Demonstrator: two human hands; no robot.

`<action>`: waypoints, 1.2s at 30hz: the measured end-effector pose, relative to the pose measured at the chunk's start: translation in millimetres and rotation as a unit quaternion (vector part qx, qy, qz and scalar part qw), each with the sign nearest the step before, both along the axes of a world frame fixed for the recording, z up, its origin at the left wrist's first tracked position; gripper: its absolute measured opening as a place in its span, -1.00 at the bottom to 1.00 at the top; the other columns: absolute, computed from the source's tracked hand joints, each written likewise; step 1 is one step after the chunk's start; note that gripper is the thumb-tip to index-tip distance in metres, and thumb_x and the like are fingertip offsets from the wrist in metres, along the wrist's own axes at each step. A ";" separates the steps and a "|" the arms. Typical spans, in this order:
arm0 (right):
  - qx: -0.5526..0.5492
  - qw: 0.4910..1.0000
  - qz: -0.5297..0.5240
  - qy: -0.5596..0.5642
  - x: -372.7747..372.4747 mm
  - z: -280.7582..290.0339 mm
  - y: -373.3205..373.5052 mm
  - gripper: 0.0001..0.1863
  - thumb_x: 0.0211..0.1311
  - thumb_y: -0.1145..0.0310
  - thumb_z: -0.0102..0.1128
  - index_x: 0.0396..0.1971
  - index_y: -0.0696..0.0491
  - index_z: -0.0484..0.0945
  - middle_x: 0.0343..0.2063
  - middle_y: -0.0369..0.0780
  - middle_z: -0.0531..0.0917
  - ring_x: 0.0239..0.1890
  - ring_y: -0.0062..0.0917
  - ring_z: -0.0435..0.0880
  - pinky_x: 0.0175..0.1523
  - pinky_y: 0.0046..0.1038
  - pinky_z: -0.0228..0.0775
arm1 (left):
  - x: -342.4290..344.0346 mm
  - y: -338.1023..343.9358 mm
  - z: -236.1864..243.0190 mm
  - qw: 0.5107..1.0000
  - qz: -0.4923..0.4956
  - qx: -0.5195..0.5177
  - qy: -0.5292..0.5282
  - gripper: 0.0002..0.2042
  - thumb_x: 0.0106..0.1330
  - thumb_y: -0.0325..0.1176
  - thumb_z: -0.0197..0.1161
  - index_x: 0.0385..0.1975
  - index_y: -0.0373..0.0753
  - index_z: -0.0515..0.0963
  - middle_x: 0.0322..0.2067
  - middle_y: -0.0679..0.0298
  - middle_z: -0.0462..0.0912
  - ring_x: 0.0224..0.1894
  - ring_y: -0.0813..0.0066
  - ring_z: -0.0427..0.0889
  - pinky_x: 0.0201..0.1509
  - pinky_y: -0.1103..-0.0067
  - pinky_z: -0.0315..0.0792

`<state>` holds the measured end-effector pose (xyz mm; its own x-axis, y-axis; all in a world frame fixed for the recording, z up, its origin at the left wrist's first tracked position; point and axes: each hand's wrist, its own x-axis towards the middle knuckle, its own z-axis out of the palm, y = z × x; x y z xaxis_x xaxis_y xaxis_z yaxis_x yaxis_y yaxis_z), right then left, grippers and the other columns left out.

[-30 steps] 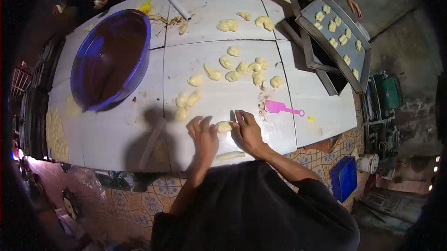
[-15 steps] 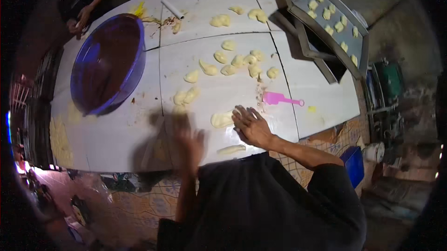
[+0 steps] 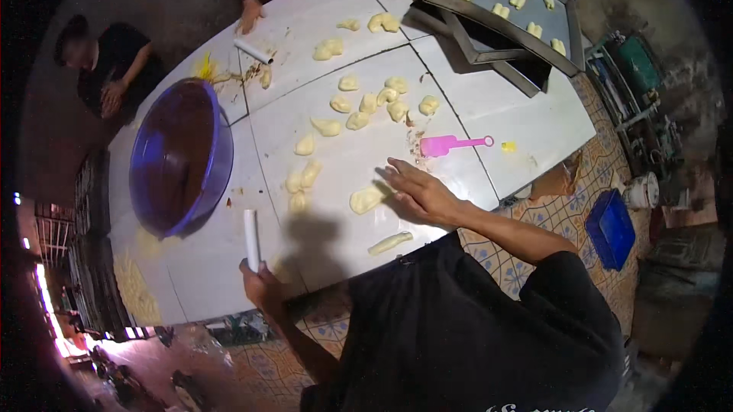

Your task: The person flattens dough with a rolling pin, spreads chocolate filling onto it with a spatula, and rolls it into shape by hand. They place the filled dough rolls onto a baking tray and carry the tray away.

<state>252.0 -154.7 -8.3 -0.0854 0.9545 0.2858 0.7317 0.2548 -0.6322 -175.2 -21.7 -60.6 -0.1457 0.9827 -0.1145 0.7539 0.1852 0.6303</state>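
In my left hand (image 3: 263, 287), at the near edge of the table, a white tube-like rolling pin (image 3: 251, 236) stands up from closed fingers. My right hand (image 3: 426, 197) has its fingers stretched out and apart at the right end of a flattened dough piece (image 3: 367, 200). Whether the fingertips touch that dough, I cannot tell. A rolled strip of dough (image 3: 390, 243) lies nearer to me, below it. Several pale dough lumps (image 3: 368, 103) are scattered over the middle of the table, and a few more (image 3: 298, 181) sit left of the flattened piece.
A large purple basin (image 3: 221, 152) with brown contents stands at the left. A pink scraper (image 3: 447, 145) lies right of centre. Stacked metal trays (image 3: 565, 30), the top one bearing shaped dough, are at the back right. A second white tube (image 3: 253, 51) lies farther back. Two people are beyond the table.
My left hand has moved left, and the white rolling pin now shows in it. My right hand has drawn slightly back from the flattened dough. The view has shifted.
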 end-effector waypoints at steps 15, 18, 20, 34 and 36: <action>0.038 0.991 -0.029 -0.127 2.8 -59.6 -14.5 -0.59 0.01 0.36 0.41 -0.09 0.11 0.60 -0.08 -0.15 0.56 0.02 -0.22 0.51 0.09 -0.21 0.38 | 186.9 -75.9 17.4 0.893 -0.409 0.130 0.138 -0.55 0.14 -0.63 0.24 0.10 -0.24 0.55 0.07 0.00 0.49 0.13 -0.02 0.46 0.20 0.24 0.38; -0.019 0.998 0.031 -0.054 9.0 -54.4 -18.7 -0.56 -0.01 0.29 0.46 -0.07 0.06 0.62 -0.09 -0.18 0.56 0.00 -0.30 0.53 0.08 -0.26 0.37 | 176.3 -72.3 8.8 0.890 -0.445 0.011 0.096 -0.52 0.22 -0.57 0.25 0.20 -0.31 0.47 0.21 -0.05 0.41 0.28 -0.07 0.34 0.30 0.21 0.33; 0.056 0.994 -0.012 -0.096 2.5 -42.0 -2.3 -0.58 0.13 0.18 0.38 -0.01 -0.01 0.63 -0.09 -0.20 0.55 -0.02 -0.33 0.52 0.08 -0.25 0.33 | 181.4 -69.9 3.4 0.910 -0.390 0.127 0.057 -0.53 0.32 -0.51 0.22 0.26 -0.33 0.41 0.31 -0.10 0.31 0.43 -0.09 0.16 0.41 0.20 0.24; -0.021 0.948 -0.317 -0.005 68.9 -37.7 103.2 -0.62 0.33 0.07 0.14 0.06 -0.14 0.67 0.04 0.05 0.52 0.13 -0.09 0.43 0.23 -0.14 0.24 | 275.7 82.2 18.1 0.910 -0.193 0.367 -0.008 -0.25 0.35 -0.19 0.22 0.45 -0.36 0.06 0.41 -0.31 0.05 0.46 -0.27 0.01 0.40 -0.15 -0.01; -0.056 0.964 -0.255 -0.058 121.3 -33.0 59.2 -0.56 0.19 0.21 0.32 0.03 0.12 0.59 -0.02 0.07 0.54 0.09 -0.05 0.45 0.24 -0.11 0.20 | 278.4 59.6 46.6 0.905 -0.389 0.169 -0.005 -0.30 0.32 -0.22 0.27 0.41 -0.31 0.16 0.29 -0.20 0.35 0.32 -0.11 0.33 0.37 0.08 0.16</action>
<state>373.2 -95.5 -41.3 0.3775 0.9051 0.1954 0.8110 -0.2214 -0.5415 103.2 38.0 -14.1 0.6052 0.7664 0.2155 0.5668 -0.6049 0.5594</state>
